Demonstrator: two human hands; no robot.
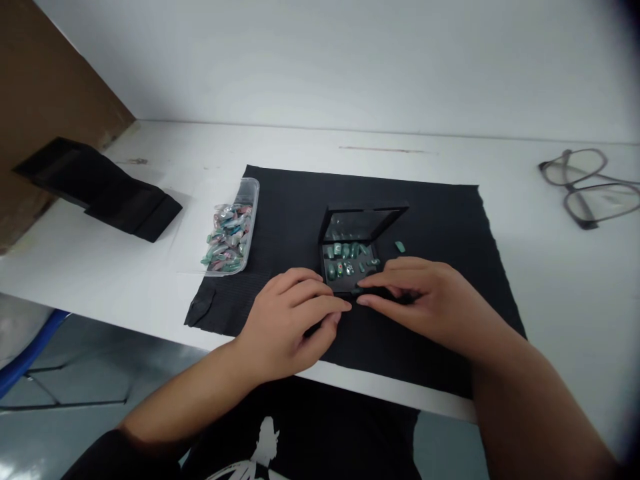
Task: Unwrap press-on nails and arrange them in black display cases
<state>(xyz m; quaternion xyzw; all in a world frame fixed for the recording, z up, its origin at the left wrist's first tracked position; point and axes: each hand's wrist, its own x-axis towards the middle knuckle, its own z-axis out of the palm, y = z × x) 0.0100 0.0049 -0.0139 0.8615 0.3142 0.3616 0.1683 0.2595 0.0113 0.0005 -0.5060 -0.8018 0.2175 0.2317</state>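
A small black box [350,263] with a raised clear lid [363,223] sits on a black mat [440,213]; several green press-on nails lie inside it. My left hand [293,320] and my right hand [425,300] rest at the box's near edge, fingers curled and fingertips almost meeting. The right fingertips pinch at the box's front rim; what they hold is too small to make out. One loose green nail [400,247] lies on the mat just right of the box.
A clear plastic tray [233,233] full of green and pink nails lies at the mat's left edge. Folded black material [100,190] sits far left by a brown board [45,100]. Glasses [585,187] lie at the right on the white table [550,280].
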